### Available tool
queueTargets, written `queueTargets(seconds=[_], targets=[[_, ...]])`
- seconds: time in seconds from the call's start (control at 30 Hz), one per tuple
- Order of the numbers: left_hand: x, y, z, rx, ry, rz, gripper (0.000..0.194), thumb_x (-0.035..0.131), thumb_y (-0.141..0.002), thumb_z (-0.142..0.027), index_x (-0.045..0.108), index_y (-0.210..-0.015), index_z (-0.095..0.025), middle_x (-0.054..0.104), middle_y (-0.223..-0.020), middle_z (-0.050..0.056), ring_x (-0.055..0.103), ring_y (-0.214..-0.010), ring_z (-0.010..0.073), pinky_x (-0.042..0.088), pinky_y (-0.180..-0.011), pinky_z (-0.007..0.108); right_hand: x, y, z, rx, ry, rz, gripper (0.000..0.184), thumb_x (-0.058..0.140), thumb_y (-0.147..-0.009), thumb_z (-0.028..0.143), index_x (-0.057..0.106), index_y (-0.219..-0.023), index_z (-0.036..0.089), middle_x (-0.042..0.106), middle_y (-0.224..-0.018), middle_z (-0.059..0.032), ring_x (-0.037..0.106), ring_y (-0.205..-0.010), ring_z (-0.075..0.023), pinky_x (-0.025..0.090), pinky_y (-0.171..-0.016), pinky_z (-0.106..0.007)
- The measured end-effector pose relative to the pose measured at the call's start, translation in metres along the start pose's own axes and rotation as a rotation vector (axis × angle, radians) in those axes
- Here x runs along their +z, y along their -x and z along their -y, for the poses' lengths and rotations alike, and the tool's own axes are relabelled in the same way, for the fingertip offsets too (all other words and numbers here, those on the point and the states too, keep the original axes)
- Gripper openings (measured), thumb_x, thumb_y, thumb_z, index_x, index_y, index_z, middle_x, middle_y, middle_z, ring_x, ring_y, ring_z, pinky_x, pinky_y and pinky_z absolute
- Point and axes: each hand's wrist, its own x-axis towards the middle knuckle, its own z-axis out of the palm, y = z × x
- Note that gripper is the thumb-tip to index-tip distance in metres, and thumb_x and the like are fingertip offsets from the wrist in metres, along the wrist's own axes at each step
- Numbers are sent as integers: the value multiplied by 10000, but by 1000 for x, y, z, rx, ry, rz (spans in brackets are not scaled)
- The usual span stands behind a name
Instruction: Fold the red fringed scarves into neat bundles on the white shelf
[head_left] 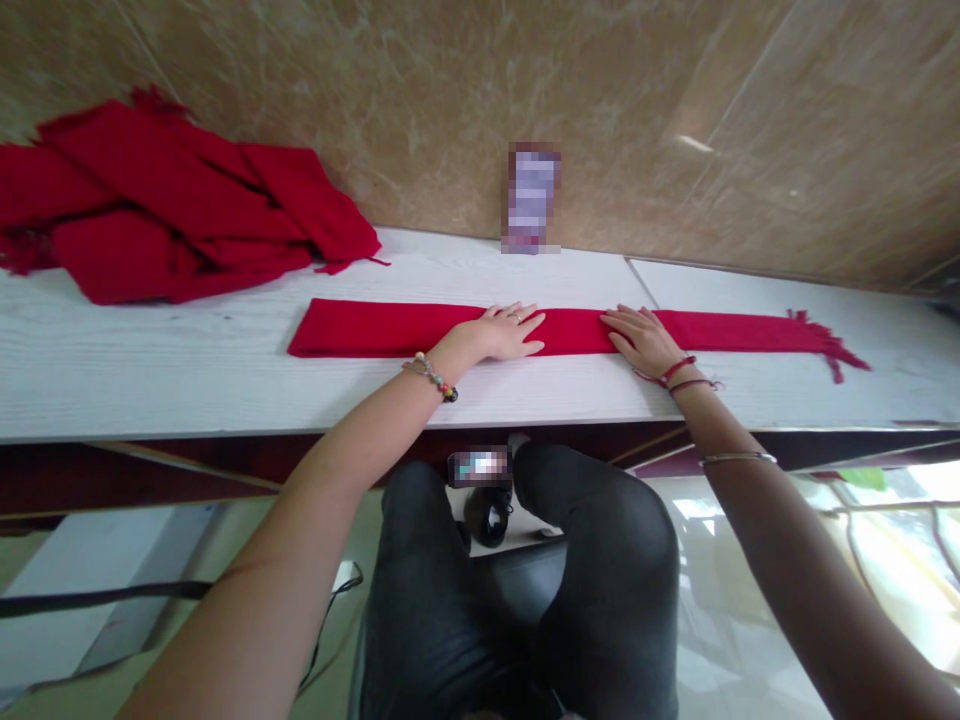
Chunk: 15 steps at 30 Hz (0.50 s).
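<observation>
A red scarf (397, 327), folded into a long narrow strip, lies flat along the white tabletop (225, 395). Its fringe spreads out at the right end, while the left end is a smooth folded edge. My left hand (504, 332) rests palm down on the middle of the strip, fingers spread. To the right of it, my right hand (641, 335) also presses flat on the cloth with its fingers stretched out. Bare red cloth shows between the two hands.
A rumpled heap of red fringed cloth (187, 200) lies at the back left. A blurred-out upright item (532, 200) stands against the brown marbled wall (390, 100). My knees are below the table's front edge, near another blurred item (480, 466).
</observation>
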Motion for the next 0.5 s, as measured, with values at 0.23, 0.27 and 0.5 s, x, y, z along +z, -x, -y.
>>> queueTargets(seconds=[0.23, 0.27, 0.5], targets=[[-4, 18, 7, -29, -3, 19, 689, 264, -905, -561, 112, -1488, -226, 18, -1553, 18, 2, -1423, 210, 75, -1146, 395, 5, 5, -18, 201, 35, 2, 464, 330, -868, 240, 571, -1237, 97, 549, -1298, -164, 467, -1248, -271, 379, -1026, -493], [-5, 22, 9, -43, -6, 21, 689, 269, -903, -571, 119, -1486, -235, 22, -1552, 24, 11, -1423, 221, 84, -1143, 413, 4, 5, -17, 227, 41, -29, 458, 335, -861, 227, 577, -1229, 102, 545, -1301, -165, 459, -1253, -281, 376, -1023, -511], [10, 58, 36, -111, -62, -96, 678, 268, -913, -592, 155, -1481, -241, 61, -1551, 66, 49, -1418, 293, 94, -1112, 522, 2, -25, 63, -38, -126, -34, 450, 350, -913, 329, 504, -1314, 196, 436, -1417, -95, 335, -1342, -243, 340, -1065, -494]])
